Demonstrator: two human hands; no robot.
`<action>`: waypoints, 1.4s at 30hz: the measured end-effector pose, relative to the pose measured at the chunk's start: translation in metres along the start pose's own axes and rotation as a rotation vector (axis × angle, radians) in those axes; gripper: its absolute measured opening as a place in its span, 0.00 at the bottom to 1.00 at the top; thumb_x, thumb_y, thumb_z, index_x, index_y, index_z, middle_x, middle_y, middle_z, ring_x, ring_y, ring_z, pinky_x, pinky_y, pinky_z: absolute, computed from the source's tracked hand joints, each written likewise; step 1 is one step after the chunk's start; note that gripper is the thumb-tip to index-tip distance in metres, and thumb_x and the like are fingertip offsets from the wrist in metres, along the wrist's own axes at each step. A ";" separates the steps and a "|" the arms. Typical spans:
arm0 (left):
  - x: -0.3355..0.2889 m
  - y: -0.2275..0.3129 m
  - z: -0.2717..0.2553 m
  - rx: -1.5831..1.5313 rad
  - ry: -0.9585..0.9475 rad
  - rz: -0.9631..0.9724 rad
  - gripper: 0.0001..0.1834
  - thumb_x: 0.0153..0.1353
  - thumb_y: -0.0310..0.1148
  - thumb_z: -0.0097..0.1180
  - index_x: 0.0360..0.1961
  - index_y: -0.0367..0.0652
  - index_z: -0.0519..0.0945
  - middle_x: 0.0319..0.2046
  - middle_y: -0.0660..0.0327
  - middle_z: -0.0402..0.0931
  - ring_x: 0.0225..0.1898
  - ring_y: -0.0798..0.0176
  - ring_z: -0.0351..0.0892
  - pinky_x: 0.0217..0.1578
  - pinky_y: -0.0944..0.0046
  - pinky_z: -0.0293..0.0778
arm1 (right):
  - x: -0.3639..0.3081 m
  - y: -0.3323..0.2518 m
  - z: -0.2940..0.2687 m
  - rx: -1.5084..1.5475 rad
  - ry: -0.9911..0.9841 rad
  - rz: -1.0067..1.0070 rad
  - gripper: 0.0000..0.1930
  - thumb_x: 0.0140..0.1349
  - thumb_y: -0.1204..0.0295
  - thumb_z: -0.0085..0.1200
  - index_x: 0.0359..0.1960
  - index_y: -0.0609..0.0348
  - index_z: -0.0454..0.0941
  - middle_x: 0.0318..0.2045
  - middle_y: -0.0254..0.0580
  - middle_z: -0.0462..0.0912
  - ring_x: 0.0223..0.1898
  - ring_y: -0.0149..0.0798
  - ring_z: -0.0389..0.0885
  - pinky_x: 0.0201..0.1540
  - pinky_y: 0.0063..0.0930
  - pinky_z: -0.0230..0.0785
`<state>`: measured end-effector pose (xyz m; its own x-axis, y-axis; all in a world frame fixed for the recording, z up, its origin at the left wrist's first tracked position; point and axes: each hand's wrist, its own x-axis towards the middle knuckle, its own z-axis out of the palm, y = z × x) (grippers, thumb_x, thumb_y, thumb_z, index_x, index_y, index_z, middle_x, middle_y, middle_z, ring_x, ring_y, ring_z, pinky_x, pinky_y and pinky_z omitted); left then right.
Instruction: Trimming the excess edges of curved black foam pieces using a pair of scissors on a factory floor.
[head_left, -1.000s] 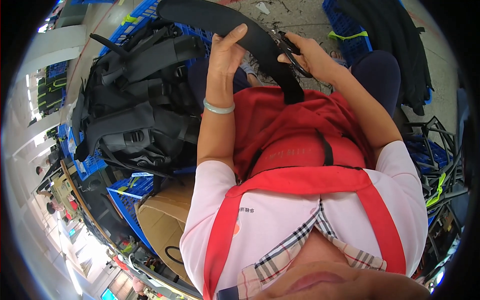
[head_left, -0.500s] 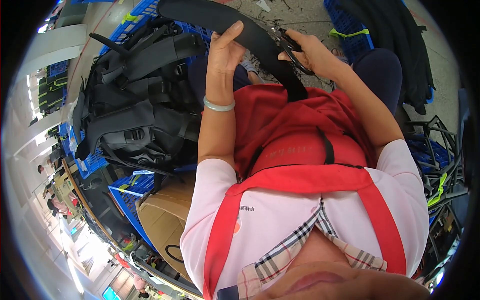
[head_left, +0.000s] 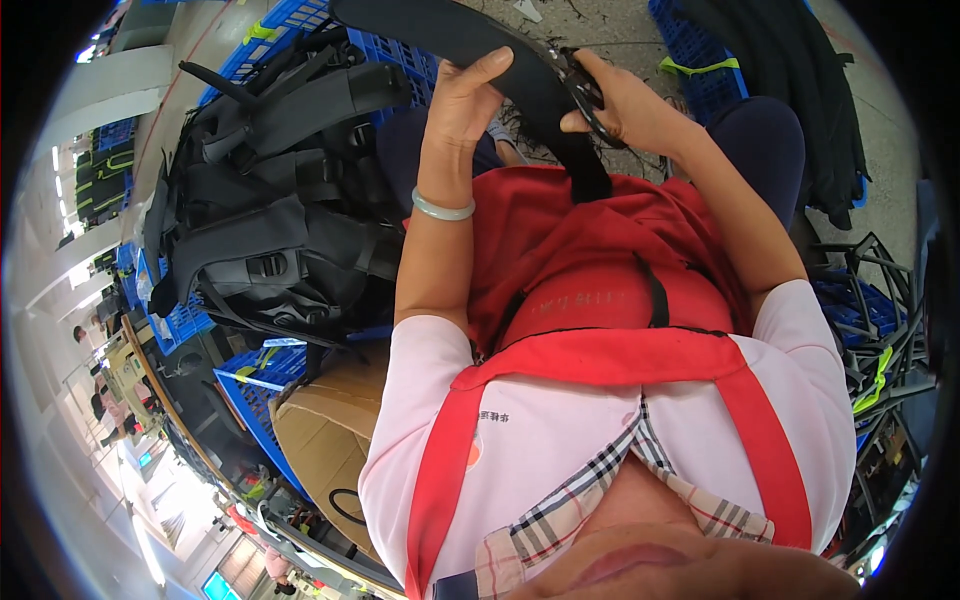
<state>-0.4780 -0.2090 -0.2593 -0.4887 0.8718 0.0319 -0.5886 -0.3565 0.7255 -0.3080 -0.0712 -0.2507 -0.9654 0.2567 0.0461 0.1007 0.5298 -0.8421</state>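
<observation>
A long, curved black padded strap stretches from the top of the view down to the lap of my red apron. My left hand grips it along its near side, thumb on top and the other fingers hidden beneath. Black-handled scissors are in my right hand, with its fingers through or around the handles. Their blades lie along the strap's right edge; whether they are apart or together I cannot tell.
To my left, a large pile of black padded straps with buckles fills a blue crate. Black fabric pieces drape over another blue crate at the far right. A cardboard box stands by my left elbow. Dark thread scraps litter the floor.
My left hand and the strap have shifted a little to the right and slightly down. The scissors have moved slightly along the strap's edge with my right hand.
</observation>
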 end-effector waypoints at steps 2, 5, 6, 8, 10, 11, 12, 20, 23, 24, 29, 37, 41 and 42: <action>-0.001 0.000 -0.002 -0.013 -0.018 0.001 0.15 0.53 0.19 0.59 0.44 0.38 0.77 0.42 0.56 0.78 0.46 0.56 0.78 0.51 0.53 0.73 | -0.003 0.001 0.005 0.025 0.086 -0.142 0.28 0.51 0.57 0.64 0.43 0.63 0.65 0.24 0.54 0.74 0.26 0.55 0.70 0.31 0.39 0.63; -0.001 0.000 -0.001 -0.032 -0.010 -0.040 0.15 0.53 0.19 0.59 0.44 0.39 0.78 0.42 0.56 0.79 0.46 0.56 0.78 0.50 0.53 0.74 | -0.003 0.005 0.004 -0.025 0.062 -0.095 0.28 0.52 0.56 0.63 0.43 0.63 0.65 0.23 0.54 0.73 0.25 0.55 0.68 0.31 0.40 0.62; -0.002 0.000 0.003 -0.025 0.015 -0.026 0.15 0.53 0.19 0.59 0.43 0.40 0.78 0.40 0.58 0.79 0.43 0.59 0.79 0.47 0.56 0.75 | -0.002 0.003 0.003 -0.025 0.063 -0.093 0.28 0.52 0.56 0.63 0.43 0.63 0.65 0.23 0.54 0.73 0.25 0.55 0.68 0.31 0.40 0.62; -0.002 0.000 0.005 -0.019 0.042 -0.015 0.15 0.53 0.18 0.59 0.43 0.41 0.77 0.38 0.60 0.79 0.41 0.61 0.79 0.45 0.58 0.76 | 0.000 -0.002 0.001 -0.031 -0.014 -0.003 0.31 0.53 0.48 0.60 0.43 0.64 0.67 0.20 0.55 0.74 0.25 0.55 0.76 0.27 0.41 0.63; -0.002 0.002 0.003 -0.026 0.053 -0.029 0.15 0.53 0.18 0.59 0.43 0.41 0.77 0.39 0.60 0.79 0.42 0.61 0.79 0.45 0.58 0.76 | 0.002 -0.004 0.000 -0.002 -0.041 0.069 0.30 0.53 0.48 0.60 0.43 0.64 0.68 0.18 0.53 0.73 0.23 0.53 0.74 0.27 0.40 0.63; -0.002 0.002 0.003 -0.026 0.053 -0.028 0.15 0.53 0.18 0.59 0.43 0.41 0.77 0.39 0.60 0.79 0.42 0.61 0.79 0.45 0.58 0.76 | 0.002 -0.005 -0.001 0.027 -0.067 0.141 0.30 0.54 0.49 0.60 0.42 0.64 0.68 0.17 0.52 0.72 0.21 0.51 0.73 0.26 0.39 0.63; -0.001 0.001 0.004 -0.014 0.044 -0.013 0.16 0.53 0.18 0.59 0.44 0.42 0.77 0.40 0.60 0.79 0.42 0.61 0.79 0.45 0.59 0.76 | 0.002 -0.001 0.000 0.026 -0.066 0.142 0.30 0.54 0.49 0.60 0.42 0.64 0.68 0.17 0.52 0.72 0.21 0.51 0.73 0.26 0.39 0.63; -0.003 -0.002 0.010 0.031 -0.006 -0.035 0.13 0.53 0.20 0.60 0.41 0.41 0.79 0.38 0.61 0.79 0.41 0.63 0.79 0.44 0.61 0.75 | 0.000 0.001 -0.001 0.133 0.040 -0.025 0.25 0.58 0.55 0.59 0.39 0.68 0.69 0.21 0.49 0.70 0.23 0.36 0.64 0.27 0.32 0.62; -0.002 -0.003 0.012 0.033 0.020 -0.054 0.11 0.53 0.20 0.61 0.39 0.41 0.80 0.36 0.62 0.80 0.40 0.64 0.79 0.44 0.63 0.75 | 0.001 0.007 -0.007 0.161 -0.034 0.019 0.25 0.57 0.54 0.59 0.38 0.68 0.69 0.21 0.48 0.70 0.24 0.34 0.63 0.29 0.32 0.63; -0.001 -0.004 0.012 0.029 0.032 -0.047 0.11 0.53 0.20 0.61 0.39 0.41 0.80 0.36 0.62 0.80 0.39 0.64 0.79 0.43 0.63 0.75 | 0.001 0.005 -0.007 0.156 -0.035 0.014 0.25 0.57 0.54 0.59 0.38 0.68 0.69 0.21 0.48 0.70 0.24 0.34 0.63 0.29 0.32 0.63; 0.000 -0.006 0.012 0.046 0.047 -0.052 0.11 0.53 0.19 0.61 0.38 0.41 0.80 0.35 0.62 0.80 0.38 0.64 0.79 0.42 0.64 0.75 | -0.002 0.005 -0.006 0.052 0.012 -0.028 0.18 0.60 0.59 0.58 0.37 0.62 0.68 0.21 0.32 0.65 0.24 0.25 0.61 0.26 0.23 0.58; 0.000 -0.008 0.020 0.066 0.018 -0.090 0.11 0.52 0.19 0.62 0.37 0.41 0.80 0.35 0.63 0.80 0.37 0.66 0.79 0.41 0.65 0.74 | -0.003 -0.003 -0.004 0.220 0.023 0.066 0.16 0.59 0.60 0.59 0.36 0.60 0.69 0.20 0.28 0.66 0.22 0.23 0.63 0.25 0.20 0.58; 0.006 -0.001 0.021 0.155 0.044 0.037 0.09 0.52 0.19 0.63 0.34 0.42 0.81 0.32 0.65 0.79 0.36 0.67 0.79 0.40 0.66 0.74 | 0.000 -0.013 -0.006 0.394 0.130 0.100 0.14 0.59 0.62 0.59 0.35 0.58 0.70 0.21 0.25 0.66 0.23 0.20 0.65 0.26 0.17 0.59; 0.009 0.003 0.021 0.230 0.024 0.136 0.09 0.51 0.19 0.63 0.33 0.41 0.81 0.32 0.66 0.79 0.35 0.68 0.78 0.40 0.67 0.74 | 0.003 -0.012 -0.011 0.385 0.134 0.092 0.14 0.59 0.62 0.59 0.35 0.58 0.70 0.21 0.25 0.66 0.23 0.20 0.65 0.26 0.17 0.59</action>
<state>-0.4706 -0.1956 -0.2425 -0.5705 0.8117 0.1254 -0.3558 -0.3819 0.8530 -0.3091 -0.0684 -0.2344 -0.9143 0.4049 0.0094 0.0629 0.1650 -0.9843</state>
